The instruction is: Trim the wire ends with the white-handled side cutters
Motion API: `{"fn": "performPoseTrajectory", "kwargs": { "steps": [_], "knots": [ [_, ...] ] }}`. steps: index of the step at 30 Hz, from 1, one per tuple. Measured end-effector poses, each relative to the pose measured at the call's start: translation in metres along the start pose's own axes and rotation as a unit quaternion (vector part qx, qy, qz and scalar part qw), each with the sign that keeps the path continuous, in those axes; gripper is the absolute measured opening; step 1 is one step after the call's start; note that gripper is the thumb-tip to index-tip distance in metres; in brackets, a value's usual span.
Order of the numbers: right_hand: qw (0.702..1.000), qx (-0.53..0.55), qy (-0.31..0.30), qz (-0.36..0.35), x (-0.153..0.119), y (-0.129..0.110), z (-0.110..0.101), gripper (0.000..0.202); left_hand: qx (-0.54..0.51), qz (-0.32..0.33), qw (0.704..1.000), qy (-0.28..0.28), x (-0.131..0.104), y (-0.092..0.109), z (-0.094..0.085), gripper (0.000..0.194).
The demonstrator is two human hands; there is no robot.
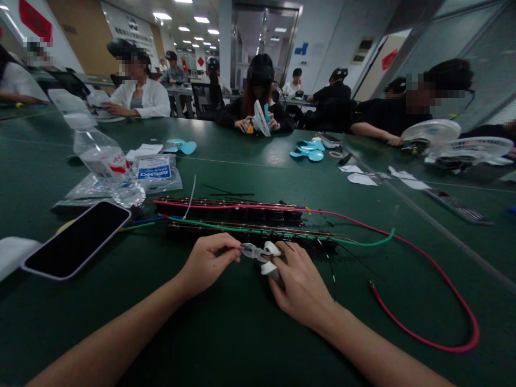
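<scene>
My right hand [300, 279] grips a pair of cutting pliers [253, 251] with white and grey handles, their metal jaws pointing left. At the jaw tips, the thumb and fingers of my left hand [209, 262] are pinched together; what they hold is too small to make out. Just beyond both hands lie two long black strips [226, 232] with metal rails along them. A red wire [342, 215] runs over the far strip and curls round to the right. Along the near strip stretches a green wire [379, 243]. A white cable tie [190, 198] sticks up between them.
At left are a phone [78, 239], a plastic bottle [105, 156] and a plastic bag with a blue label [154, 168]. Black cable ties [229, 192] lie behind the strips. Farther off are blue fan blades [307, 151], paper scraps [362, 178] and several people with fan parts.
</scene>
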State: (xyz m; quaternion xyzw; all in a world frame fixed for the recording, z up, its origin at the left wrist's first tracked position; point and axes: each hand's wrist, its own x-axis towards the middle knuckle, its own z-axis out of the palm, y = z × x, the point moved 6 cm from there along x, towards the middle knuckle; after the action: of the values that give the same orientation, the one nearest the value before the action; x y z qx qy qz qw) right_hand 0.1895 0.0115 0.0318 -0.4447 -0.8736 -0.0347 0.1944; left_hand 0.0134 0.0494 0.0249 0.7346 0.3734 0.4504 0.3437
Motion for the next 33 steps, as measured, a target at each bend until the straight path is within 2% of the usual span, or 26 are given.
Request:
{"fn": "performPoseTrajectory", "kwargs": {
  "steps": [24, 33],
  "knots": [
    [1.000, 0.011, 0.004, -0.003, 0.0009, -0.0006, -0.0017, 0.027, -0.029, -0.009, 0.999, -0.024, 0.0004, -0.0011, 0.0017, 0.016],
    [1.000, 0.008, 0.009, -0.010, -0.0003, -0.0003, -0.0004, 0.028, -0.028, -0.003, 1.000, -0.012, 0.0007, 0.0008, 0.0013, 0.016]
  ]
}}
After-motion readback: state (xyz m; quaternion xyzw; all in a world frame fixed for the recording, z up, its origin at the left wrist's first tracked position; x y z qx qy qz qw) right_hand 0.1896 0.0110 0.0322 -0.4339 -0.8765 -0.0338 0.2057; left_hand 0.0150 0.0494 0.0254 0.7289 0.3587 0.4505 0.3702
